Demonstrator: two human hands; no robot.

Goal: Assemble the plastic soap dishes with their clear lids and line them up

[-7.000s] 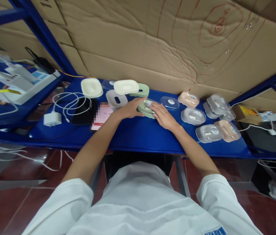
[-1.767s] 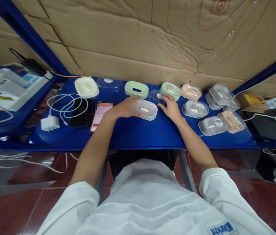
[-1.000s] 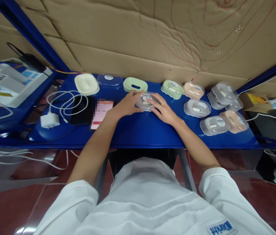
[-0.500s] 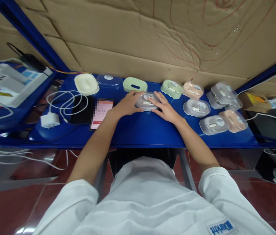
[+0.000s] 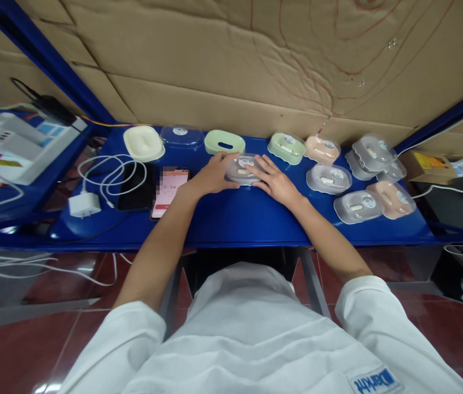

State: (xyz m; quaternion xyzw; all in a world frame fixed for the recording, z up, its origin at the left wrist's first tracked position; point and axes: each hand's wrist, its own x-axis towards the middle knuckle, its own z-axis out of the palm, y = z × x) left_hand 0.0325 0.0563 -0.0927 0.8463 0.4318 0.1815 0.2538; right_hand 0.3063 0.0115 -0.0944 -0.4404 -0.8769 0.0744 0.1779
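Observation:
In the middle of the blue table, a greyish soap box with a clear lid and a round sticker sits between my hands. My left hand curves around its left side, fingers at the back and thumb at the front. From the right, my right hand holds it, several fingers resting on the lid and the thumb near the front edge. Just behind lies a green soap box part with an oval slot. Beside that are a clear lid with a sticker and a cream-coloured tray.
Lidded soap boxes stand to the right: a green one, a peach one, a grey one and several more. Leftward lie a phone, a dark flat device and a white charger with coiled cable. Cardboard walls the back.
Both hands keep the same hold on the soap box. The view has shifted very slightly; nothing else has visibly moved.

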